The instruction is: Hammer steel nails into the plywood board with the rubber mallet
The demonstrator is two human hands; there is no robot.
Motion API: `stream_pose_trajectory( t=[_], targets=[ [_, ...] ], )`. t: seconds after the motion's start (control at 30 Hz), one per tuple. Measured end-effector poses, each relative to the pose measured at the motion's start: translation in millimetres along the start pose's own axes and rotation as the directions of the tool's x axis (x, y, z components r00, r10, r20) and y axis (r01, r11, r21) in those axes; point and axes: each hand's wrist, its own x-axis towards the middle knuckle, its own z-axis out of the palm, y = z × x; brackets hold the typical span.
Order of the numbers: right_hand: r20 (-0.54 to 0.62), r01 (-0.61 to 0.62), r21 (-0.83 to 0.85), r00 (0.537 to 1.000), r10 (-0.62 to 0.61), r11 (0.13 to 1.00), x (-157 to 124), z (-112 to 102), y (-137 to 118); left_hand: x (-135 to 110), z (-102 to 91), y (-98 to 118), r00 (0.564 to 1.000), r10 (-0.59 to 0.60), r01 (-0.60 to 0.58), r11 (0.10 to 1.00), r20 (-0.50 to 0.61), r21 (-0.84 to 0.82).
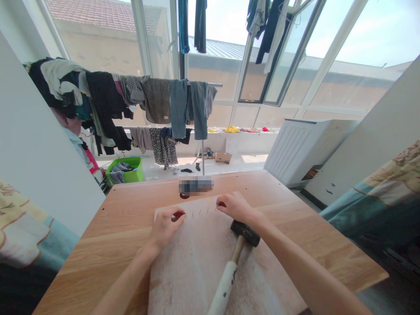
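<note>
A pale, worn wooden board (193,262) lies on the table, with a row of several thin nails (200,212) standing upright near its far edge. At the left end of this row, my left hand (167,225) is closed, thumb and forefinger pinched at what looks like a nail; the fingers mostly hide it. My right hand (235,205) pinches a nail at the right end of the row. Under my right forearm rests a hammer (223,284) with a dark head and a white-wrapped handle, lying on the board untouched by either hand.
Beyond the board, a blurred dark object (196,186) sits on the wooden table (108,236). Clothes hang on a drying rack (215,85) by the windows. A green basket (134,168) stands on the floor, a white cabinet-like unit (295,144) at right. Curtains (370,201) flank the table.
</note>
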Motion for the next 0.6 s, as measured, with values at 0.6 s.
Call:
stream_pose_trajectory(
  t=[0.6],
  targets=[
    [-0.105,0.048,0.004,0.993,-0.048,0.999,-6.4,-4.6,-13.3,6.5,8.3,9.3,0.997,0.046,-0.046,0.999,-0.061,0.004]
  ],
)
